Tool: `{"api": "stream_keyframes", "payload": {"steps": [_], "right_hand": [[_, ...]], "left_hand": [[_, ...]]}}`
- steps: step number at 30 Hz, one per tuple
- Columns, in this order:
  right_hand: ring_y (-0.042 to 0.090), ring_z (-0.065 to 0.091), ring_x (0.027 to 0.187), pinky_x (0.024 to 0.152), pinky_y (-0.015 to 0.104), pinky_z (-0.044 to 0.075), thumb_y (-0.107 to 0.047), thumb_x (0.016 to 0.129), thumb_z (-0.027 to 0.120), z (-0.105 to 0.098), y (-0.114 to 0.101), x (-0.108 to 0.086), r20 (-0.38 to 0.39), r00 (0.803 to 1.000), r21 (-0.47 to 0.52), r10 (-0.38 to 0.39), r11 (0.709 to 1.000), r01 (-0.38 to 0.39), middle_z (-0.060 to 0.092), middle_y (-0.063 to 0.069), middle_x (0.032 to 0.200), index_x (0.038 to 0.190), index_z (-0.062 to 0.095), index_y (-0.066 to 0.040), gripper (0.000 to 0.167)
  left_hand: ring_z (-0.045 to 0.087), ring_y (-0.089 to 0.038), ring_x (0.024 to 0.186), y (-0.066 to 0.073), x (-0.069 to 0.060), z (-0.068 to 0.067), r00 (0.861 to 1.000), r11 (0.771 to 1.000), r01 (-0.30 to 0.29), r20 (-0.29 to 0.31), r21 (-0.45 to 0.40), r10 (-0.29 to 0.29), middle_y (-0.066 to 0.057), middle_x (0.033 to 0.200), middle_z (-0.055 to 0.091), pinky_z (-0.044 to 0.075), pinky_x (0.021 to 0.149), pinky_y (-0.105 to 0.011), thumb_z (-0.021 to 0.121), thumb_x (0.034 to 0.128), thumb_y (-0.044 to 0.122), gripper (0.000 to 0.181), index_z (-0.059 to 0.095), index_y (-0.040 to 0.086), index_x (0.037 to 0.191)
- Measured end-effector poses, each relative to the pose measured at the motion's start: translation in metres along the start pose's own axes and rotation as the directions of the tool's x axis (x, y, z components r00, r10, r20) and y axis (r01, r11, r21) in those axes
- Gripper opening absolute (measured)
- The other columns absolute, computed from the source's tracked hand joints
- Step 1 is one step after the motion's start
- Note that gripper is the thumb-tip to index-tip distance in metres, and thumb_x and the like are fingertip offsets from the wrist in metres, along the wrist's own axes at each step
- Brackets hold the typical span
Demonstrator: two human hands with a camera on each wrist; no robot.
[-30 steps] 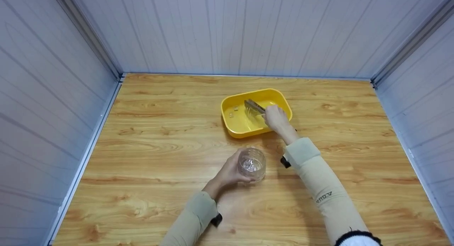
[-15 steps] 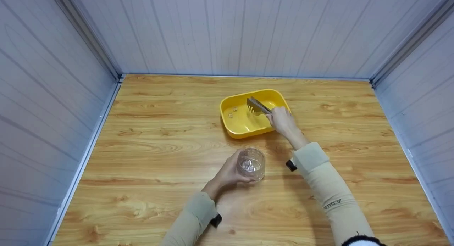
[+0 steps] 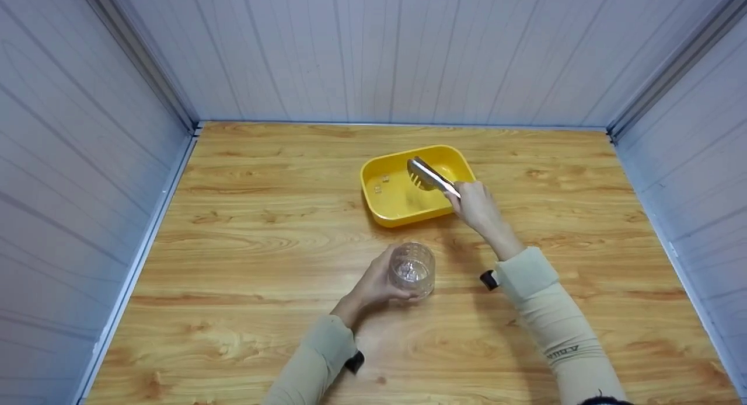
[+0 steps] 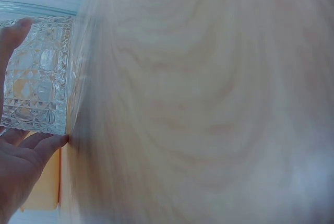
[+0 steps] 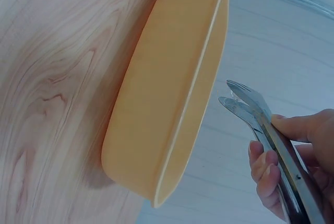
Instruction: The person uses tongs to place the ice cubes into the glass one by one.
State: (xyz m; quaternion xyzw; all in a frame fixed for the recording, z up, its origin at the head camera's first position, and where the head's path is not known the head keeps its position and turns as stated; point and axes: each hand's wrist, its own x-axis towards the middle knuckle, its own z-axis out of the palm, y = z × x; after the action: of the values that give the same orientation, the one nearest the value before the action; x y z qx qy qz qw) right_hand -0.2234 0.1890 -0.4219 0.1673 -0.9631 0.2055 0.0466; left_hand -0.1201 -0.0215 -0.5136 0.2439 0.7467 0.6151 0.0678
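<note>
My left hand (image 3: 373,282) holds a clear cut-glass tumbler (image 3: 419,269), upright on the table, its thumb and fingers round the sides. Some clear pieces show at the bottom of the glass. My right hand (image 3: 477,205) grips metal serving tongs (image 3: 435,179) above a yellow plastic tub (image 3: 402,220). In the right wrist view, the tongs' tips stand close together above the tub's rim, and a small clear piece (image 5: 236,97) seems to be between them. Small clear cubes (image 3: 377,189) lie at the left of the tub's floor.
The wood-patterned table (image 3: 262,177) carries the tub and the tumbler. Pale panel walls (image 3: 373,55) enclose it at the back and both sides. The tub stands just behind the tumbler, a short gap between them.
My right hand has moved right and nearer to me, and the tongs have risen from inside the tub. The left hand and the tumbler have stayed in place.
</note>
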Motion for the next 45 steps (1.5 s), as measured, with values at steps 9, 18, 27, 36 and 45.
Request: {"api": "stream_keyframes", "payload": {"steps": [9,18,27,36,45], "right_hand": [[0.020,0.043,0.049,0.042,0.030,0.038,-0.015,0.086,0.056,-0.009,0.000,-0.018,-0.049,0.997,0.022,-0.062,0.998,0.063,0.044,0.006,0.054,0.073,0.056,0.002,0.022],[0.015,0.041,0.046,0.038,0.024,0.035,-0.013,0.087,0.055,-0.016,-0.001,-0.038,-0.091,0.986,0.076,-0.138,0.986,0.145,0.046,0.006,0.055,0.075,0.057,0.002,0.020],[0.012,0.038,0.044,0.037,0.022,0.033,-0.014,0.086,0.057,-0.024,-0.005,-0.059,-0.114,0.975,0.071,-0.191,0.977,0.200,0.042,0.001,0.054,0.078,0.057,-0.001,0.015],[0.008,0.035,0.043,0.036,0.019,0.030,-0.013,0.086,0.057,-0.028,-0.008,-0.079,-0.093,0.969,0.069,-0.229,0.969,0.236,0.041,-0.003,0.055,0.078,0.055,-0.003,0.012],[0.007,0.032,0.042,0.036,0.019,0.029,-0.014,0.084,0.060,-0.032,-0.010,-0.099,-0.088,0.963,0.041,-0.255,0.965,0.259,0.038,-0.005,0.053,0.081,0.058,-0.004,0.010]], "left_hand": [[0.042,-0.037,0.113,-0.002,0.001,0.000,1.000,1.000,-0.018,0.010,-0.002,0.018,-0.021,0.122,0.046,0.032,0.099,-0.045,0.081,0.0518,0.000,0.091,0.033,-0.003,0.129],[0.044,-0.033,0.112,-0.013,0.002,0.003,0.999,0.999,-0.049,-0.004,0.016,0.049,-0.017,0.122,0.047,0.034,0.097,-0.044,0.082,0.0511,0.004,0.093,0.033,-0.001,0.130],[0.041,-0.038,0.114,-0.004,0.002,0.000,1.000,0.999,-0.027,0.011,-0.023,0.028,-0.022,0.124,0.044,0.031,0.099,-0.048,0.081,0.0518,-0.001,0.093,0.031,-0.004,0.130],[0.041,-0.038,0.114,-0.003,0.001,0.000,1.000,1.000,-0.007,0.006,-0.022,0.007,-0.023,0.123,0.044,0.030,0.099,-0.048,0.080,0.0516,-0.002,0.091,0.032,-0.004,0.129],[0.042,-0.038,0.113,0.002,0.000,0.001,1.000,0.998,0.010,0.004,0.060,-0.010,-0.024,0.121,0.045,0.032,0.099,-0.046,0.080,0.0522,-0.001,0.091,0.031,-0.003,0.129]]}}
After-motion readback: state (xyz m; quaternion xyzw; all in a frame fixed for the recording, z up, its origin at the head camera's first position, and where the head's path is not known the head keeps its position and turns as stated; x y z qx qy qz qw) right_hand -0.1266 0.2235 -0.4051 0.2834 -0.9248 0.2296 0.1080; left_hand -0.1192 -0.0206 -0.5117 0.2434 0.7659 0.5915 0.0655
